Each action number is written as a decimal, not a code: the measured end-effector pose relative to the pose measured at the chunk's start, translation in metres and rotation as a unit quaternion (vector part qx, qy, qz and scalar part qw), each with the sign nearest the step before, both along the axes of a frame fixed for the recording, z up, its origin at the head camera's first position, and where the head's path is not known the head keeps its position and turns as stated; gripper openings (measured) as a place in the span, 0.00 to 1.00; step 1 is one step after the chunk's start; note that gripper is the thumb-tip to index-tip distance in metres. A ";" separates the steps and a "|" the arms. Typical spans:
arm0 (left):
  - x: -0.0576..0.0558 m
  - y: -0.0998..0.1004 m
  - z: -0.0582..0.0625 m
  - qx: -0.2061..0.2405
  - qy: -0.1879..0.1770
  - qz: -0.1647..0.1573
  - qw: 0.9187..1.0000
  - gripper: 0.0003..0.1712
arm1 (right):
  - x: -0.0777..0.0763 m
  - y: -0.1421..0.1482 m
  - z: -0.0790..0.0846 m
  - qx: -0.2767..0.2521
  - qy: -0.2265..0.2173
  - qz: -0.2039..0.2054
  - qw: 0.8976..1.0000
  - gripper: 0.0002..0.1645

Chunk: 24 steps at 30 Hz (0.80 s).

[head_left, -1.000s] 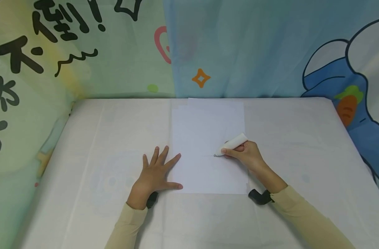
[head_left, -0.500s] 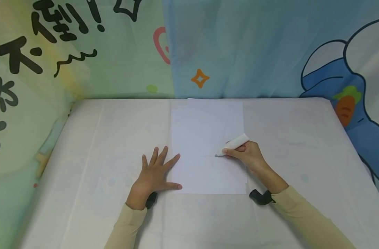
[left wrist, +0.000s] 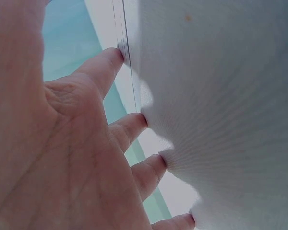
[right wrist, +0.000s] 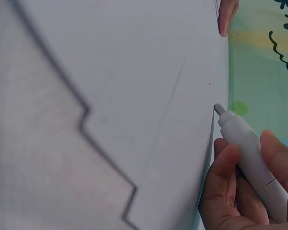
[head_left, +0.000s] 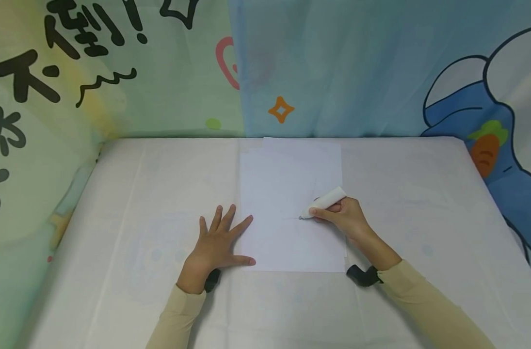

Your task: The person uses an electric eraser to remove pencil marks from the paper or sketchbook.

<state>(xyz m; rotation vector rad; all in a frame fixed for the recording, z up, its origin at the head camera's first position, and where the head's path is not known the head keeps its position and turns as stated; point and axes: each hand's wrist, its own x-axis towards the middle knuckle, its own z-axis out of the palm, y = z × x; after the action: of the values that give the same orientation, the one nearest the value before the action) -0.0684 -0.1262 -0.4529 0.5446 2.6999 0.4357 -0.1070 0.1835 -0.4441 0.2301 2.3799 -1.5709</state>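
Observation:
A thick white pen-shaped tool (head_left: 330, 198) with a narrow grey tip (right wrist: 218, 109) is pinched between the thumb and fingers of my right hand (head_left: 350, 218). It leans up to the right, its tip at the white paper (head_left: 287, 179). A faint short line (head_left: 290, 218) runs leftward from the tip. My left hand (head_left: 215, 245) lies with fingers spread at the paper's left edge, the thumb and index fingertips reaching it. In the left wrist view, the fingertips press down on the white surface, beside layered sheet edges (left wrist: 127, 52). The paper looks like several stacked sheets.
A white cloth (head_left: 160, 179) with soft creases covers the table. Behind it hangs a printed backdrop (head_left: 357, 68) with lettering, a star and a carrot. A black wrist mount (head_left: 363, 276) sits below my right wrist, close to the paper's lower right corner.
The tool's tip has shifted slightly right and then back left along the faint line. My left hand has stayed in place.

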 end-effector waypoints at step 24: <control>0.000 -0.002 -0.003 0.012 0.000 0.000 1.000 0.56 | -0.003 -0.008 -0.001 -0.016 -0.005 -0.001 1.000 0.21</control>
<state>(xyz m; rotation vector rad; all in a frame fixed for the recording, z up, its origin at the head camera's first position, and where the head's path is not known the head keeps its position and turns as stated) -0.0684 -0.1285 -0.4562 0.5526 2.6982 0.4684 -0.1097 0.1753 -0.4452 0.2324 2.3455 -1.6030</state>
